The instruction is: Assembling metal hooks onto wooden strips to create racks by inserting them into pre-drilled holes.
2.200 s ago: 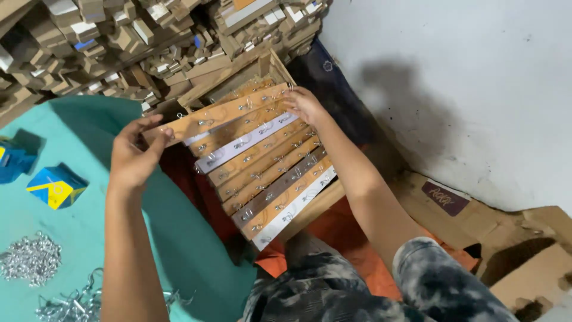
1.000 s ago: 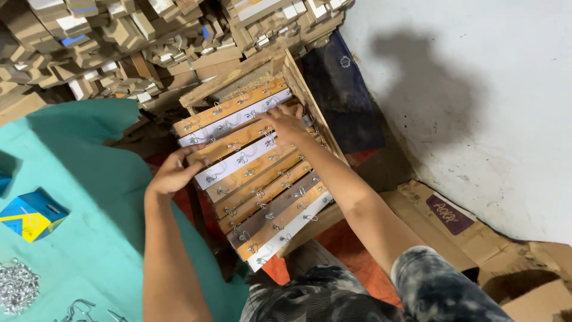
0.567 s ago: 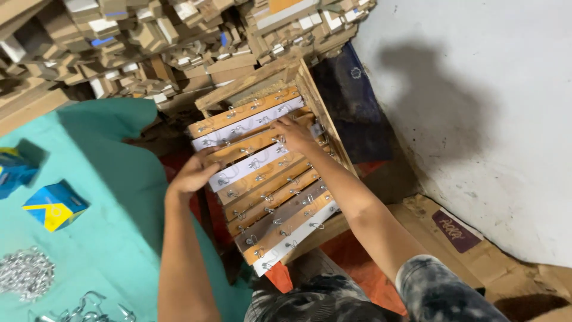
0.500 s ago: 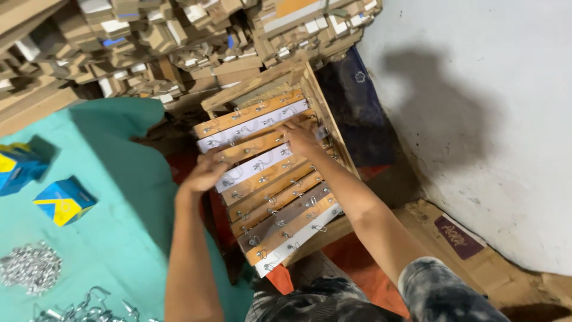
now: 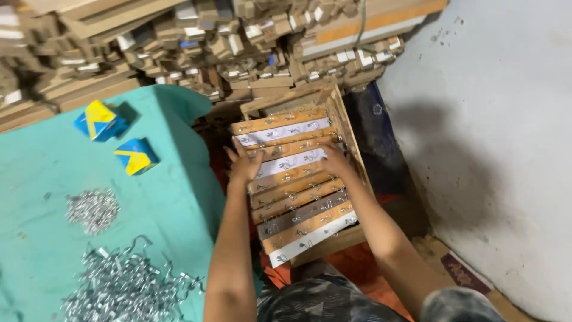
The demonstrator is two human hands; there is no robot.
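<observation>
Inside wooden crate (image 5: 342,128), hooked slats (image 5: 292,179), hands pressing

One head camera is looking steeply down from above, close over the fingers (image 5: 238,156), facing forward toward the stacked boards (image 5: 179,36) lying beyond them.

Wooden slats (image 5: 295,191) lie in the crate (image 5: 339,113) between the left hand (image 5: 243,165) and right hand (image 5: 335,160); metal hooks (image 5: 119,286) lie left of the left fingers.
</observation>
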